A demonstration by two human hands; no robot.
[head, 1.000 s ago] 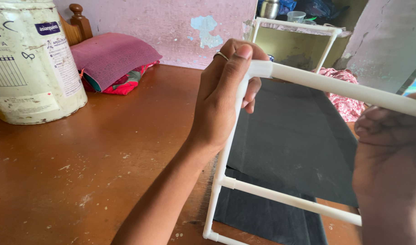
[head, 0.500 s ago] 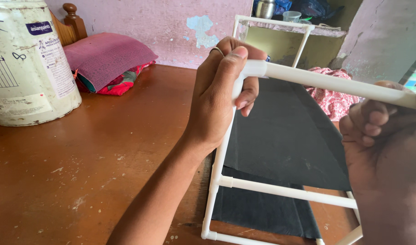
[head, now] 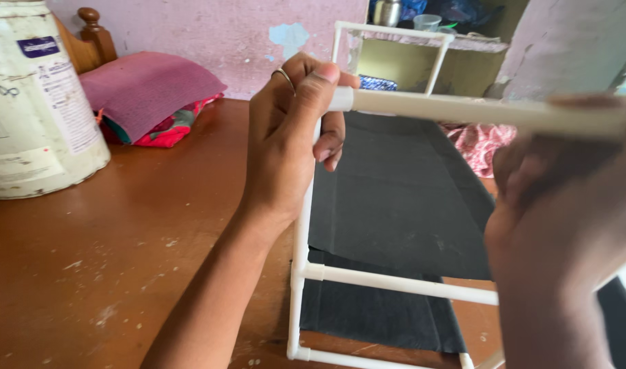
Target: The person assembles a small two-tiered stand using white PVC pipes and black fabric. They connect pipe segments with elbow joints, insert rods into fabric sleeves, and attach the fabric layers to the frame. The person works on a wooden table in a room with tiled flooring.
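Pink plaster, chipped to a pale blue patch, backs our worn brown table (head: 121, 232), whose varnish is scratched and flecked with white.

We work on a frame (head: 388, 281) of thin white plastic pipe. It stands upright on the table near the front edge, its rails joined by small push-fit corners. Our left hand (head: 292, 137), a ring on one finger, is clenched around the top left corner joint, thumb pressed on the fitting. Our right hand (head: 559, 205) is close to the camera and blurred; it grips the top rail (head: 477, 109) from below, as far as we can tell.

Risk, as we judge it: the pipe is smooth, rigid and light, and the joints seem held only by friction. If our two hands twist or pull unevenly, the corner could pop apart or the upright could bow. The frame's feet rest on slick wood, so a hard push could make it skid.

Under and behind the frame lies a black sheet (head: 401, 205), matte and limp. A large cream tin (head: 33, 109), cylindrical and scuffed, stands at far left. Folded cloth (head: 145, 92), coarse pink on top, sits near the wall.
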